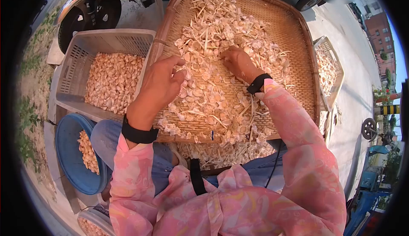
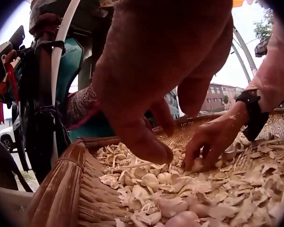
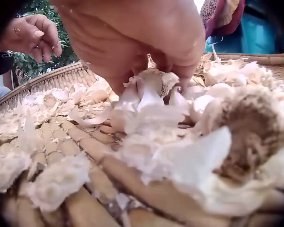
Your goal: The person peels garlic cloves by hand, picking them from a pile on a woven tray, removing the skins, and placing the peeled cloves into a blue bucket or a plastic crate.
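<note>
While loose garlic cloves and papery husks (image 1: 208, 99) spread over the woven tray (image 1: 289, 27), one piece of garlic (image 3: 150, 90) lies at the fingertips of the right hand (image 1: 241, 63). That hand is low in the middle of the tray, its fingers bent down and drawn together around the piece. The left hand (image 1: 157, 82) hangs over the tray's left part, just above some cloves, fingers loosely bent, the thumb apart from the index finger, and nothing shows in its hold. Dry stalks lie among the husks, thickest toward the far end of the tray; its wickerwork shows through between the hands and along the right side. Each wrist wears a black band, below it a pink patterned sleeve (image 1: 294, 116).

Left of the tray, just beside it, a grey plastic crate (image 1: 70, 72) holds many cloves, and nearer the person a blue basin (image 1: 68, 151) holds a smaller pile. A bucket (image 1: 99, 215) with more cloves stands at the lower left edge of the head view. To the right is a second crate (image 1: 339, 80) with pale garlic or peelings; I cannot tell which. Below the tray's near edge, between the person's legs in blue jeans (image 1: 104, 136), lies another heap of husks (image 1: 230, 153)
</note>
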The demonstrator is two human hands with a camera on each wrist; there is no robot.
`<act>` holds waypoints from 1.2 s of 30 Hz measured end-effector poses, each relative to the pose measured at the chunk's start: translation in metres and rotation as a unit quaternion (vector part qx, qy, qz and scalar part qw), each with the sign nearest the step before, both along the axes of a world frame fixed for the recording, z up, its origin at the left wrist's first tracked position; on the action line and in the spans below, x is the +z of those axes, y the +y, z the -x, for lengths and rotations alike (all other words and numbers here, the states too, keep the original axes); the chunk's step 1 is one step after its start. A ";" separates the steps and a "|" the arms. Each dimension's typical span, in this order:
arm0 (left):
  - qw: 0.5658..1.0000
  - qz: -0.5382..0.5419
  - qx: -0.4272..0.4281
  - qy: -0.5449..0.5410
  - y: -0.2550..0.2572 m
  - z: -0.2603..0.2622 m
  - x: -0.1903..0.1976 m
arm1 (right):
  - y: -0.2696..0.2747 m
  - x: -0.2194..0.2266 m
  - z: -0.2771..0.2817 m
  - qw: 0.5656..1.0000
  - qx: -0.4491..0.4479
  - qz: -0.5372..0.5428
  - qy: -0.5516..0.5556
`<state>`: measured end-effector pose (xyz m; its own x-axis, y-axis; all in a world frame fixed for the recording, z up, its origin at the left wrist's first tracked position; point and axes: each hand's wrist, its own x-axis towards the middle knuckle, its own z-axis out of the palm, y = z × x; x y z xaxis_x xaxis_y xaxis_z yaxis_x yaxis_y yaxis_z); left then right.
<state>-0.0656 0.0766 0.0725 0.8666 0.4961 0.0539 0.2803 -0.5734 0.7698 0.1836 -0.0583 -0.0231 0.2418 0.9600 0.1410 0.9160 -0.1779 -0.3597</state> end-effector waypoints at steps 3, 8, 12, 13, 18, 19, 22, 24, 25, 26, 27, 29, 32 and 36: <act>0.997 -0.063 -0.048 -0.023 -0.010 -0.045 -0.032 | -0.017 0.018 0.010 0.998 0.011 0.020 0.055; 0.995 -0.054 -0.074 -0.028 -0.041 -0.093 -0.067 | -0.054 0.030 0.023 0.987 -0.009 0.005 0.163; 0.997 -0.027 -0.059 -0.032 -0.059 -0.106 -0.077 | -0.075 0.028 0.028 0.952 -0.057 -0.023 0.299; 0.998 -0.023 -0.051 -0.032 -0.062 -0.106 -0.078 | -0.079 0.029 0.029 0.953 -0.063 -0.015 0.296; 0.987 -0.113 -0.106 0.050 -0.067 -0.102 -0.088 | -0.094 0.033 0.025 0.953 -0.099 -0.060 0.280; 0.984 -0.125 -0.112 0.060 -0.067 -0.101 -0.087 | -0.097 0.038 0.024 0.953 -0.120 -0.049 0.275; 0.979 -0.148 -0.107 0.092 -0.071 -0.097 -0.080 | -0.096 0.041 0.018 0.968 -0.134 -0.040 0.209; 0.973 -0.172 -0.096 0.119 -0.073 -0.096 -0.082 | -0.087 0.037 0.013 0.980 -0.103 -0.056 0.159; 0.969 -0.186 -0.089 0.133 -0.071 -0.096 -0.082 | -0.076 0.033 0.014 0.985 -0.077 -0.072 0.140; 0.988 -0.087 -0.078 0.102 -0.067 -0.094 -0.081 | -0.066 0.029 0.016 0.991 -0.059 -0.093 0.079; 0.995 0.014 -0.066 0.072 -0.064 -0.088 -0.075 | -0.060 0.028 0.021 0.996 -0.063 -0.037 0.045; 0.965 0.259 -0.043 -0.001 -0.059 -0.074 -0.062 | -0.048 0.027 0.029 0.995 -0.070 0.074 -0.023; 0.824 0.556 -0.026 -0.106 -0.060 -0.040 -0.012 | -0.046 0.027 0.038 0.999 -0.005 0.048 0.016; 0.764 0.621 -0.034 -0.174 -0.065 -0.012 -0.002 | -0.052 0.043 0.062 0.989 0.018 -0.041 0.140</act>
<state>-0.0541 0.0113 0.0700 0.9330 0.3061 -0.1892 -0.0622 0.6551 0.7530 0.1218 -0.1108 0.0203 0.2473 0.9571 0.1508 0.7834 -0.1060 -0.6124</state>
